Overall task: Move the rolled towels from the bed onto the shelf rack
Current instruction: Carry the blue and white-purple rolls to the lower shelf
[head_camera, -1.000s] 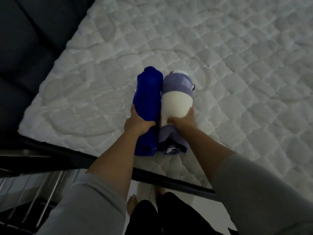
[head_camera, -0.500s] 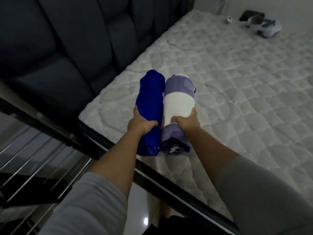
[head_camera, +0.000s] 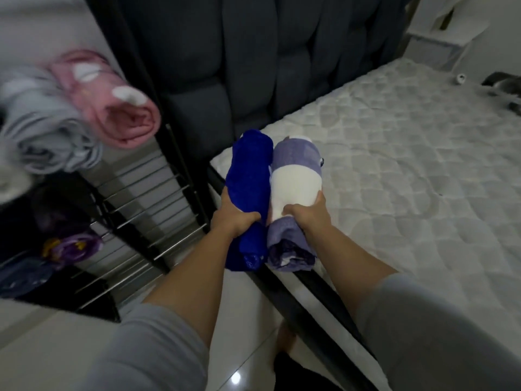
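The left hand [head_camera: 235, 218] has its grip wrapped tight round the dark blue rolled towel [head_camera: 248, 190], and the right hand [head_camera: 306, 211] has its grip pressed round the purple-and-white rolled towel [head_camera: 293, 182]. The two rolls lie side by side, touching along their length, held above the corner of the bed [head_camera: 408, 170] where its dark frame [head_camera: 307, 280] runs just beneath the grips.

To carry them well, I judge both grips should keep squeezing the middles so neither roll unwinds; the loose ends nearest the wrists look likeliest to sag open.

Left of the left grip stands the shelf rack [head_camera: 146, 210], its dark upright post between the grips and the bare wire rungs. Open room lies on those rungs just past the post, below the pink rolled towel [head_camera: 118, 108] and grey rolled towel [head_camera: 48, 134] already on the upper tier. A purple bundle [head_camera: 72, 246] sits further left on the lower tier. The rolls probably need to clear the post before turning in.
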`<state>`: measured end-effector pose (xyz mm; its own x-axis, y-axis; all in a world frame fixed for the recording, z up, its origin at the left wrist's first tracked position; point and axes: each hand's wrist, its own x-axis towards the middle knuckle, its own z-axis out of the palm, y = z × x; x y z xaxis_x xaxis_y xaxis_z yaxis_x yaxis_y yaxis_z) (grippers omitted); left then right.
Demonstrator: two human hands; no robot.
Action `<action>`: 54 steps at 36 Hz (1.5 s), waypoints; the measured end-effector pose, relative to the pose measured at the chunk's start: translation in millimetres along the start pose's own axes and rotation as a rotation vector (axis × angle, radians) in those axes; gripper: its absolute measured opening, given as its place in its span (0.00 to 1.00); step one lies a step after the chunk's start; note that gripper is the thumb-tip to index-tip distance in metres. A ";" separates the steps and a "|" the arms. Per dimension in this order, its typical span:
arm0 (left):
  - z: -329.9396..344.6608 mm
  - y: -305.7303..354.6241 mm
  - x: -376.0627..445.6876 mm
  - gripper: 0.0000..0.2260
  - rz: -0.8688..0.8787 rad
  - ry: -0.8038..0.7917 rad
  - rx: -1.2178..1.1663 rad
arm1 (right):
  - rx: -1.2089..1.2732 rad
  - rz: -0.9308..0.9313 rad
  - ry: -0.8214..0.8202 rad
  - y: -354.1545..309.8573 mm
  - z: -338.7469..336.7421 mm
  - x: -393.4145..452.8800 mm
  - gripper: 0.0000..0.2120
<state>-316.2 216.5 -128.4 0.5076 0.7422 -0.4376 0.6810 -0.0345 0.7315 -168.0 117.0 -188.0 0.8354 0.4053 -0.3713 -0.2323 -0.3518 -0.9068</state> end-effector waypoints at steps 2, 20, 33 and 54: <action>-7.8 -14.6 -14.1 0.53 -0.015 0.015 -0.034 | 0.083 0.045 -0.051 -8.8 9.9 -28.9 0.47; -84.1 -114.5 -74.2 0.53 -0.203 0.313 -0.186 | -0.137 0.126 -0.453 -19.7 117.1 -107.5 0.37; -85.9 -213.4 -17.2 0.48 -0.206 0.537 -0.286 | -0.371 -0.171 -0.542 34.5 195.8 -85.9 0.50; -70.2 -303.6 103.4 0.48 0.112 0.856 -0.144 | -0.356 -0.602 -0.456 104.7 291.2 -2.6 0.47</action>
<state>-507.6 350.7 -359.0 -0.0420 0.9890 0.1416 0.5484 -0.0956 0.8307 -339.5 324.8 -340.2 0.4646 0.8845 0.0429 0.4248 -0.1801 -0.8872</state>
